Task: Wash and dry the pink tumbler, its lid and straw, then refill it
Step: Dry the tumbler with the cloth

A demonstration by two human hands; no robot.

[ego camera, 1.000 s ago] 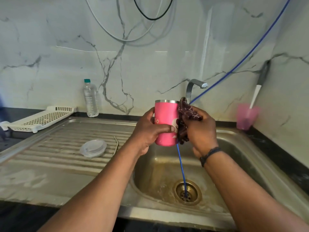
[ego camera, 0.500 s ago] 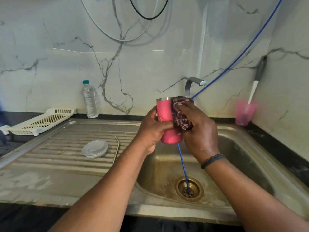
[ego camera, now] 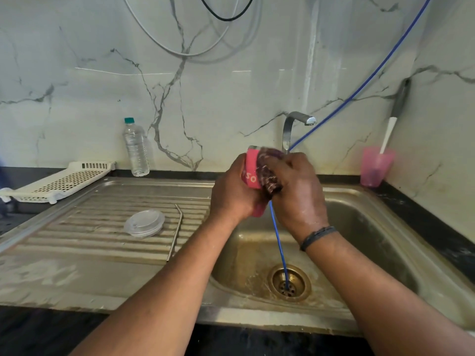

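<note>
I hold the pink tumbler [ego camera: 251,173] upright over the sink basin, my left hand [ego camera: 232,191] wrapped around its left side. My right hand [ego camera: 299,191] presses a dark patterned cloth [ego camera: 268,170] against the tumbler's right side and covers most of it. The clear lid [ego camera: 144,223] lies flat on the ribbed drainboard. Beside it, to the right, lies the bent metal straw [ego camera: 176,229].
A steel sink [ego camera: 372,227] with a brass drain [ego camera: 289,282] lies below my hands. A blue hose [ego camera: 279,240] runs down into the drain. The tap [ego camera: 295,124] stands behind the tumbler. A water bottle [ego camera: 135,147], a white rack [ego camera: 59,182] and a pink cup [ego camera: 375,167] sit along the wall.
My right hand has slid the cloth from the tumbler's right edge across its front, covering more of it. The tumbler has turned slightly in my left hand.
</note>
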